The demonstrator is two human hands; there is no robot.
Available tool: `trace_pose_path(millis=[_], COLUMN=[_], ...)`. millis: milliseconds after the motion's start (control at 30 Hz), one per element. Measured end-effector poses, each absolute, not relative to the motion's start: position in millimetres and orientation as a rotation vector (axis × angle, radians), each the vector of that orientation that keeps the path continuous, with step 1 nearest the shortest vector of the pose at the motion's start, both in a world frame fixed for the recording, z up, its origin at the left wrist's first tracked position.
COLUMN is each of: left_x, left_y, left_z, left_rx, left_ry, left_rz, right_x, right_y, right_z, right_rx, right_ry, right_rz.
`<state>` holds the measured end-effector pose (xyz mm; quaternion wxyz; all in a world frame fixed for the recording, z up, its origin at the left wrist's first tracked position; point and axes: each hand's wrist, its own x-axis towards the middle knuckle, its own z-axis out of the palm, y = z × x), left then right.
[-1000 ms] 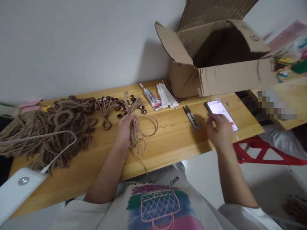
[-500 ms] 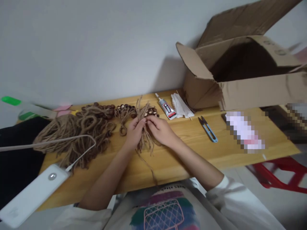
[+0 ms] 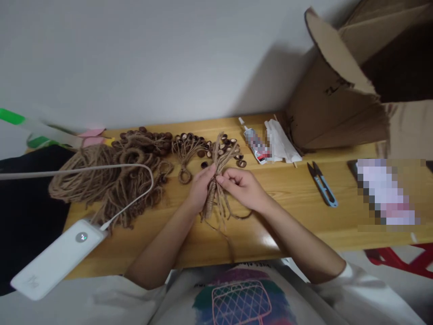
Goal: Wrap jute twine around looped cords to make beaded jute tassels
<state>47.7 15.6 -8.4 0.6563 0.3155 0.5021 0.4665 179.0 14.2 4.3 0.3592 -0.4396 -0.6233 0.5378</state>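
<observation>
A bundle of jute cords (image 3: 216, 189) stands on the wooden table (image 3: 291, 216), partly wrapped with twine at its middle. My left hand (image 3: 200, 189) is closed around the bundle from the left. My right hand (image 3: 244, 187) pinches a strand of the same bundle from the right. The loose cord ends fan out below my hands toward the table's front edge. Brown wooden beads (image 3: 230, 151) lie just behind the bundle's top.
A heap of jute rope (image 3: 101, 180) covers the table's left part. A white power bank (image 3: 56, 259) with a cable sits front left. Glue tube (image 3: 255, 144), white paper, thread snips (image 3: 323, 185) and a phone (image 3: 384, 189) lie to the right. A cardboard box (image 3: 341, 99) stands back right.
My right hand left the phone, came across to the jute bundle and took hold of a strand. The left hand kept its hold. The view swung left.
</observation>
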Motion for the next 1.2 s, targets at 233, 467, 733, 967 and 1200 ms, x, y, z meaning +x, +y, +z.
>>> trace_pose_path(millis=[233,467,733,967,1200], left_x=[48.4,48.3,57.5,63.2,59.8], left_y=[4.8,-8.4,-3.0,1.1,4.8], left_z=[7.5,13.4,12.7,12.7,2.2], left_rx=[0.557,0.508,0.484,0.601,0.73], left_ry=[0.921,0.774,0.883,1.034,1.079], left_rz=[0.897,0.807,0.946,1.125,1.182], right_x=[170.5,168.5,167.2,173.2,189.9], right_y=[0.9,-14.4,-6.3,3.9,10.1], right_z=[8.1,22.5,19.2,12.9,14.8], right_rx=[-0.86,-0.703,-0.705,-0.841,-1.073], right_ry=[-0.841,-0.669,-0.689,-0.855,-1.121], right_rz=[1.995,2.089,1.985,1.858,1.747])
